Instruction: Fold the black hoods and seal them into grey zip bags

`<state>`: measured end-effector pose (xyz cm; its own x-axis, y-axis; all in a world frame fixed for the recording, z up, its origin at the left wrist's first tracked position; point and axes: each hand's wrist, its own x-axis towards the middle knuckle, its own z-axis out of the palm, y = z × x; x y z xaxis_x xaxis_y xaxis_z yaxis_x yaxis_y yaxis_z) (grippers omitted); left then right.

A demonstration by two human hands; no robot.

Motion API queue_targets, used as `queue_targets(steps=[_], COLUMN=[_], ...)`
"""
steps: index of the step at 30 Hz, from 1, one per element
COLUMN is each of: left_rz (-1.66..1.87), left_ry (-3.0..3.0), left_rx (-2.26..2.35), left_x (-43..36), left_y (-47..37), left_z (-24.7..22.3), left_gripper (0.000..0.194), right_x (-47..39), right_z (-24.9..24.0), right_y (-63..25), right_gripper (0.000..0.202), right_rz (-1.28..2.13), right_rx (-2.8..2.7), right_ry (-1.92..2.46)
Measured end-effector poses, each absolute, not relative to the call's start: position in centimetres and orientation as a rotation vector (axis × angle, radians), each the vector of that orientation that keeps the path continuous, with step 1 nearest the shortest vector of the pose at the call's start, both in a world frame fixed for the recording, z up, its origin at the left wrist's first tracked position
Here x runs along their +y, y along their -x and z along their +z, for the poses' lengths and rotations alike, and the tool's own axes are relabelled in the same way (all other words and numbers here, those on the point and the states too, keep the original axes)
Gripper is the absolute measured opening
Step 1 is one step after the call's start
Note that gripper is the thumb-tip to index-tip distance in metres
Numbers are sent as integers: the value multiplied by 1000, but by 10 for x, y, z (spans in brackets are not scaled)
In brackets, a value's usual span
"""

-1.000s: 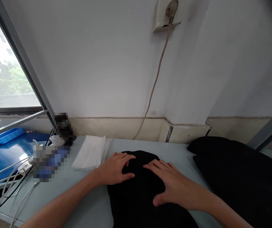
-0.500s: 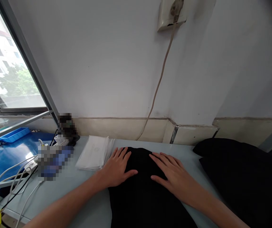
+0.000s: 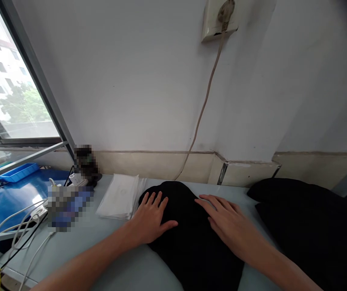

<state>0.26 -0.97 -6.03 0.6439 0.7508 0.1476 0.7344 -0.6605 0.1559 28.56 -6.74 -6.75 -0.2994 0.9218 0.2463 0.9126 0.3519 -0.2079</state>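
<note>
A black cloth (image 3: 188,238) lies on the grey table in front of me, its rounded far end near the wall. My left hand (image 3: 152,220) rests on the cloth's left side, palm down, with the fingers spread. On its right edge lies my right hand (image 3: 230,224), flat and palm down, the fingers stretched out and fairly close together. Neither hand grips anything.
A stack of clear plastic bags (image 3: 120,196) lies left of the cloth. More black cloth (image 3: 312,226) covers the table's right side. White cables and a power strip (image 3: 40,210) are at the left, beside a blue surface with a blue tray (image 3: 18,171).
The cloth's far end has widened to the left and reaches slightly farther back, while its near part has shifted right. My right thumb has drawn in closer to the fingers.
</note>
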Motion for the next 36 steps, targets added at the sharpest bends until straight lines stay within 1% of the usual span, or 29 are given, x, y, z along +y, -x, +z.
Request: queue_targets(steps=[2, 4, 6, 7, 9, 12, 15, 17, 19, 22, 24, 27, 30, 36], left_rz=[356, 348, 280, 244, 193, 153, 126, 91, 60, 51, 65, 92, 119, 169], left_ry=[-2798, -2827, -2817, -2796, -2746, -2703, -2683, -2672, -2666, -2667, -2672, -2681, -2688, -2685], left_rx=[1203, 1028, 875, 852, 877, 904, 913, 905, 877, 802, 730, 622, 590, 652], left_x=[-12, -13, -14, -14, -13, -12, -12, -13, -13, -16, -19, -25, -28, -28], left_y=[-4, -4, -2, -1, 1, 3, 3, 3, 2, 0, -2, -5, -7, -6], left_z=[-55, -49, -47, -47, -49, -53, -53, -52, -49, -46, -44, -43, -45, -51], left_gripper=[79, 69, 64, 64, 70, 80, 86, 89, 91, 93, 94, 94, 95, 98], right_x=[-66, -66, -66, -66, -66, -69, -76, -80, -80, -73, -67, -60, -58, -63], right_z=[-70, -71, -71, -70, -66, -54, -37, -27, -23, -26, -33, -44, -50, -40], right_y=[-284, -283, -285, -288, -296, -310, -322, -328, -332, -328, -318, -301, -288, -286], right_gripper=[46, 49, 53, 52, 47, 34, 22, 24, 33, 50, 54, 50, 41, 27], right_rz=[-4, 10, 21, 57, 224, 485, 613, 687, 723, 687, 648, 726, 833, 978], right_rx=[-2269, -2259, -2251, -2243, -2213, -2158, -2180, -2189, -2167, -2082, -1990, -1898, -1892, -1881], right_ry=[1666, 1747, 1824, 1855, 1919, 2012, 2096, 2151, 2170, 2132, 2099, 2035, 1958, 1837])
